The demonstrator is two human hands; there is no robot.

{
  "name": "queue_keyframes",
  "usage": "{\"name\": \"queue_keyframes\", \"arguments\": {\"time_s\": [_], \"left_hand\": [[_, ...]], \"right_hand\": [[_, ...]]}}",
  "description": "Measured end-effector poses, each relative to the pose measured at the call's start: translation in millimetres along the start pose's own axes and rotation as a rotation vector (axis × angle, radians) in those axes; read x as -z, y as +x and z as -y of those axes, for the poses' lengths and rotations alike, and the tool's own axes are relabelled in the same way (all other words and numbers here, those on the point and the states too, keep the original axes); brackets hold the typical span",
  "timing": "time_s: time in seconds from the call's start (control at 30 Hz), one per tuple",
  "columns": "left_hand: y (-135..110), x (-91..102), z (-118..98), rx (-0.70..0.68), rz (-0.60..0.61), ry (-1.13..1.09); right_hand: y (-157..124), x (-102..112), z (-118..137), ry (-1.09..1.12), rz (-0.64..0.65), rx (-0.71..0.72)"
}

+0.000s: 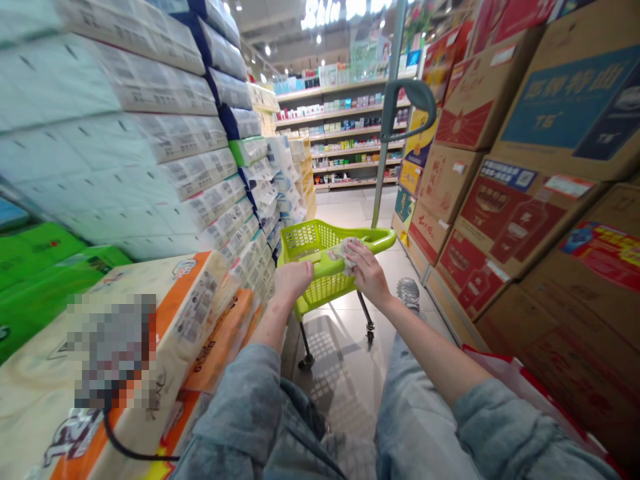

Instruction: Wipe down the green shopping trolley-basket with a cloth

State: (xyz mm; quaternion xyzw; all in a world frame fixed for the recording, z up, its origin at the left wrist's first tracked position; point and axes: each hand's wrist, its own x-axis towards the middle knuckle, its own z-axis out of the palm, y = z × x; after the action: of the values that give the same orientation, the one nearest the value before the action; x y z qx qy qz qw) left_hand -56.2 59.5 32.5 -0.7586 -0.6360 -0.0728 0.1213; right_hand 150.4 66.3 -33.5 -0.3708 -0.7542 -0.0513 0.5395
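Observation:
A lime-green shopping cart (330, 290) with perforated basket walls stands in front of me on dark legs with casters. My left hand (294, 281) is closed around the left end of the cart's handle bar. Farther right, my right hand (367, 268) presses a crumpled whitish cloth or wipe (349, 248) against the bar, with its fingers bent over it. Part of the cloth is hidden beneath those fingers. Whether it is fabric or paper I cannot tell.
Stacked tissue packs (165, 133) line the left side. Cardboard cartons (500, 220) are piled along the right. A grey-green pole with a looped handle (410, 110) rises behind the cart. Stocked shelves (350, 127) stand at the back. A blurred device with a cable lies on near-left packs.

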Motion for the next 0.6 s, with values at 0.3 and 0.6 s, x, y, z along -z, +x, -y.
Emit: {"name": "queue_keyframes", "arguments": {"time_s": [0.3,0.6], "left_hand": [[3,2.9,-9,0.023,0.039,-0.018],[6,-0.9,-26,0.027,0.021,-0.009]], "right_hand": [[20,37,-54,-0.175,-0.034,-0.275],[10,5,12,-0.016,0.013,-0.149]]}}
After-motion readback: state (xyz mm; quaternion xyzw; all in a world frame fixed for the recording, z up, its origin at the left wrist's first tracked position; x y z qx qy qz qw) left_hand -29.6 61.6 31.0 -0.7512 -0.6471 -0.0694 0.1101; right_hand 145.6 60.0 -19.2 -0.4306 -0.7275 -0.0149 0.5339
